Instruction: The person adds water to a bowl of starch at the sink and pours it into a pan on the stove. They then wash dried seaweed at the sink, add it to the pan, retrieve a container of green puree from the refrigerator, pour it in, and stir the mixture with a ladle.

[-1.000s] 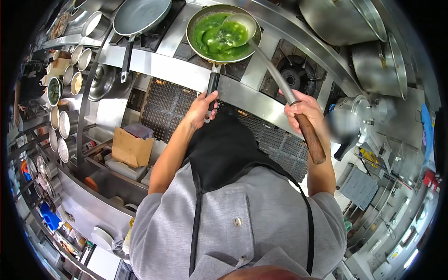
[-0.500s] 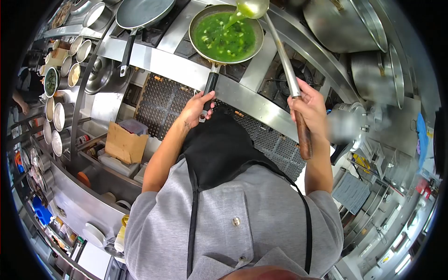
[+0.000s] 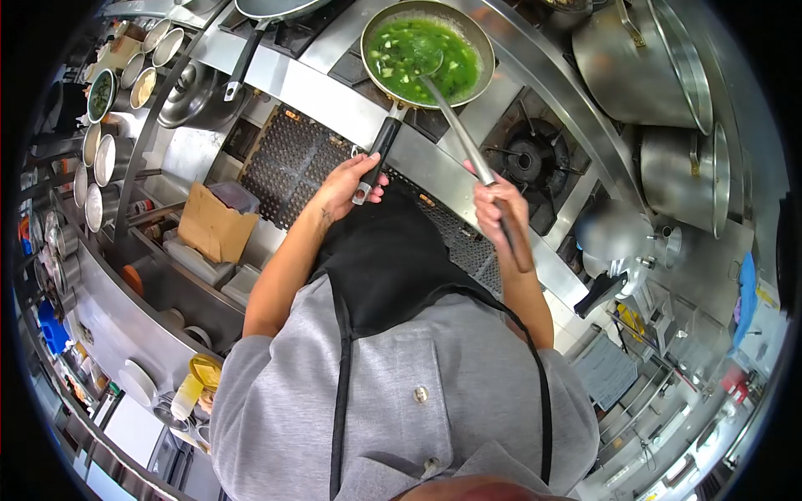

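Note:
A frying pan (image 3: 373, 73) stands on the stove, holding a bright green liquid (image 3: 401, 52) with pale and dark pieces in it. My left hand (image 3: 354, 185) is wrapped round the end of the pan's black handle. In my right hand (image 3: 499, 209) is a long ladle (image 3: 468, 146) with a metal shaft and a dark brown grip. The ladle slants down to the left, over the pan's near rim. Its bowl is sunk in the green liquid and mostly hidden.
Another frying pan (image 3: 244, 67) sits on the left burner. To the right of my pan is a bare burner (image 3: 528, 157). Large steel pots (image 3: 635, 75) stand at the upper right. Several small metal containers (image 3: 107, 159) line the left shelf, above a cardboard box (image 3: 215, 224).
The ladle was raised above the pan's far side, pouring green liquid; now its bowl is down in the liquid. My right hand has moved left and lower. My left hand keeps the pan handle.

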`<state>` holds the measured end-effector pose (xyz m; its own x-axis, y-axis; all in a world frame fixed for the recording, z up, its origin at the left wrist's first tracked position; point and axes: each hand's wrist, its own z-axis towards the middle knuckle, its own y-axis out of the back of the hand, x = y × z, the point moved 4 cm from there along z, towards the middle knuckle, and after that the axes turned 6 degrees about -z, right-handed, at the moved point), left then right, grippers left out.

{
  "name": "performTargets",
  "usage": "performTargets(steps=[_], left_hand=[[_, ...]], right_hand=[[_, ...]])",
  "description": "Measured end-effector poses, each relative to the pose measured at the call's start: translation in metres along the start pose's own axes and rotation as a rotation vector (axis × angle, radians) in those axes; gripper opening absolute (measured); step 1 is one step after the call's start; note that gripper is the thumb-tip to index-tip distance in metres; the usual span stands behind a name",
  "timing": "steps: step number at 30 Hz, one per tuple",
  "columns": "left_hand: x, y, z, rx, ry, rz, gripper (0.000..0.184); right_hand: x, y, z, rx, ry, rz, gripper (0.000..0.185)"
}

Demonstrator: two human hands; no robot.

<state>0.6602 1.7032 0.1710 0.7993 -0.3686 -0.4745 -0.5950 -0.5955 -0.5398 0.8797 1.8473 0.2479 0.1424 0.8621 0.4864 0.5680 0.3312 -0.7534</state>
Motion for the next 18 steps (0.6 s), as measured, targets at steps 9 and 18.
performTargets(steps=[9, 18], left_hand=[[0.01, 0.006, 0.003, 0.029, -0.032, -0.052, 0.028], [0.003, 0.014, 0.0, 0.041, -0.106, -0.042, 0.031]], right_hand=[[0.069, -0.052, -0.067, -0.287, 0.004, -0.831, 0.058], [0.066, 0.002, -0.013, -0.345, 0.231, -1.263, 0.07]])
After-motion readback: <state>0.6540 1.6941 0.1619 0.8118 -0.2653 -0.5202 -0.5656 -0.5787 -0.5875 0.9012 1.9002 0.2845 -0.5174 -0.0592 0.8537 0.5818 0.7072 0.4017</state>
